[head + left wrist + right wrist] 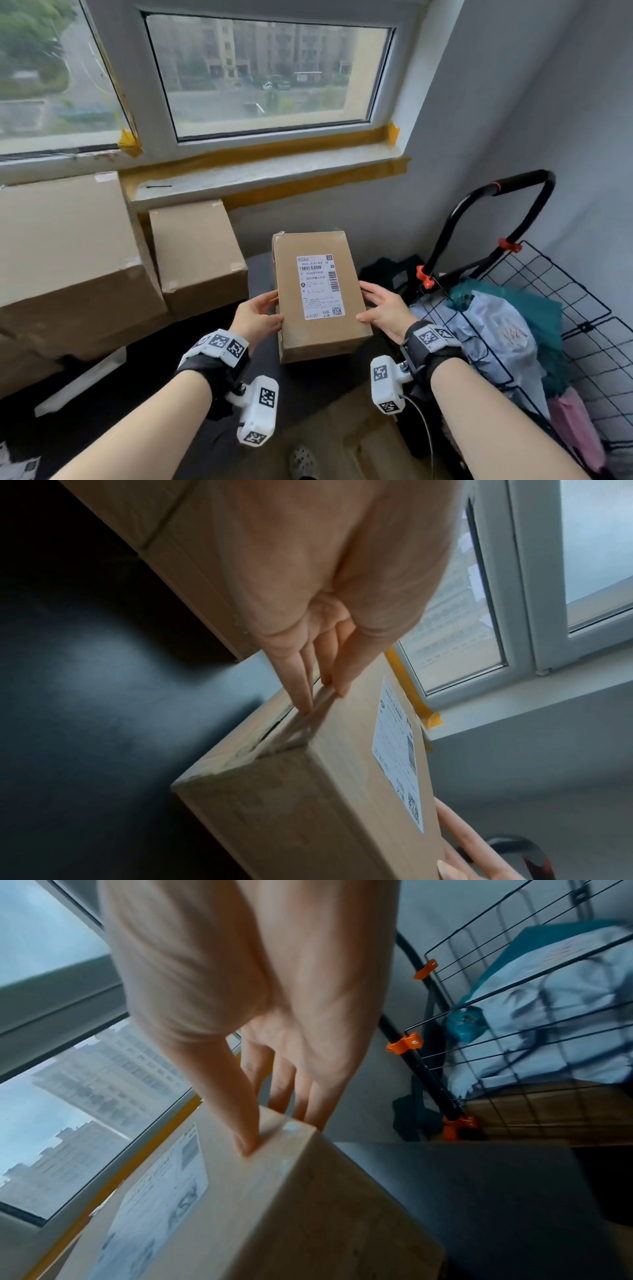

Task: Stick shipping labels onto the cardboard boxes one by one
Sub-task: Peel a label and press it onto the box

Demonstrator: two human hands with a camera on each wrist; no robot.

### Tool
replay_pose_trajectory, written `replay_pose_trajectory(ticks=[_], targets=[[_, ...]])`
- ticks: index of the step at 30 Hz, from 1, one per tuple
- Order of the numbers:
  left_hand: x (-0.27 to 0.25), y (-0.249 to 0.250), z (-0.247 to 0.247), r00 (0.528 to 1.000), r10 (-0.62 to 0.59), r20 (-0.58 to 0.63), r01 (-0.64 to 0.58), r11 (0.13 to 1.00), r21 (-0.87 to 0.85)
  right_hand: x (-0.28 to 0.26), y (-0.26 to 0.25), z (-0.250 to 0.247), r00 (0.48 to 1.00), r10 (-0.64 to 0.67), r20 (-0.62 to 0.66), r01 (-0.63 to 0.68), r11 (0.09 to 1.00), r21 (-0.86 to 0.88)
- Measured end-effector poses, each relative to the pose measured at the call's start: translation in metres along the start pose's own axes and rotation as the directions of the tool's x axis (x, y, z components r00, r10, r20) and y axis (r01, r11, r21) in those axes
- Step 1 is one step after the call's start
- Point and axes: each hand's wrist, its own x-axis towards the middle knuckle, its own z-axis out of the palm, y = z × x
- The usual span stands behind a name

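Observation:
A small brown cardboard box (318,339) is held in front of me above the dark table (154,363), with a white shipping label (320,287) stuck flat on its top face. My left hand (263,311) grips the box's left side, thumb on the top edge and fingers along the side. My right hand (383,308) grips the right side the same way. In the left wrist view the left hand (329,683) pinches the edge of the box (308,804) beside the label (397,750). In the right wrist view the right hand (267,1123) has its thumb pressed on the box (308,1204) near the label (161,1191).
Two larger cardboard boxes (68,257) (198,253) stand at the left under the window sill (267,178). A black wire cart (513,308) with bags in it stands at the right. Another cardboard box (370,445) lies low between my arms. Printed paper (17,462) shows at the bottom left.

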Motion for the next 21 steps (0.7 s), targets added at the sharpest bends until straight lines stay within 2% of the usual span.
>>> replay_pose_trajectory(ticks=[5, 11, 16, 21], targets=[[0.060, 0.018, 0.024, 0.995, 0.004, -0.102, -0.004, 1.000, 0.005, 0.085, -0.024, -0.021, 0.995, 0.036, 0.095, -0.030, 0.998, -0.063], [0.117, 0.033, 0.029, 0.977, -0.012, -0.212, 0.006, 0.999, -0.032, 0.169, -0.050, -0.019, 0.981, 0.040, 0.190, -0.020, 0.994, -0.105], [0.144, 0.043, 0.027, 0.963, -0.024, -0.269, -0.004, 0.995, -0.104, 0.207, -0.070, -0.013, 0.971, 0.031, 0.236, -0.008, 0.995, -0.096], [0.153, 0.052, 0.025, 0.955, 0.001, -0.296, -0.043, 0.990, -0.137, 0.221, -0.082, -0.003, 0.966, 0.017, 0.259, 0.010, 0.995, -0.101]])
